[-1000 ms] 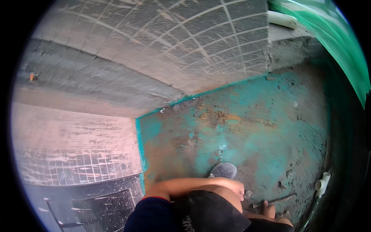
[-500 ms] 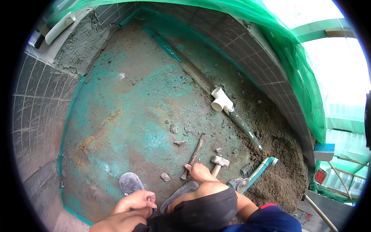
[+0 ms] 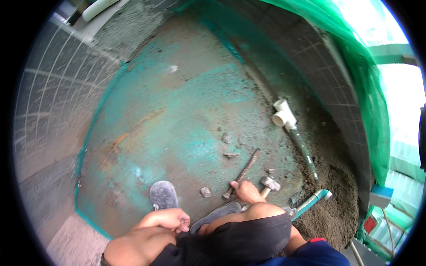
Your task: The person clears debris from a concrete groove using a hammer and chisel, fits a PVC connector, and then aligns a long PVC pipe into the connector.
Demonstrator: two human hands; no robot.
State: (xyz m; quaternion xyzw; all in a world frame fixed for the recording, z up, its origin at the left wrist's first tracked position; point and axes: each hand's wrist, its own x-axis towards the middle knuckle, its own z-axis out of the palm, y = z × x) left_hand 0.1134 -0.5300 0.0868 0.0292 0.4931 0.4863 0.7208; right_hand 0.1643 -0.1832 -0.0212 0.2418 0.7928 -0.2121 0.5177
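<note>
A rusty chisel (image 3: pixel 249 166) lies slantwise on the teal-stained floor. My right hand (image 3: pixel 249 192) is closed on it near its lower end, thumb and finger against the metal. Just right of that hand is a club hammer (image 3: pixel 270 183) with a pale handle, partly hidden behind my hand and knee. My left hand (image 3: pixel 171 219) rests by my left knee, its fingers curled in with nothing visible in them. A grey stone (image 3: pixel 205 192) lies between my two grey shoes (image 3: pixel 163 195) and the chisel.
A white pipe tee (image 3: pixel 284 117) joins a dirty pipe (image 3: pixel 303 148) at the right. Beyond a teal pipe elbow (image 3: pixel 310 204) rises a sand heap (image 3: pixel 335 208). Tiled walls (image 3: pixel 53 102) flank the floor; green netting (image 3: pixel 370 111) hangs along the right.
My view has turned, so the floor and fittings sit farther right in the picture. My right hand stays at the chisel's lower end, and my left hand stays curled by the knee.
</note>
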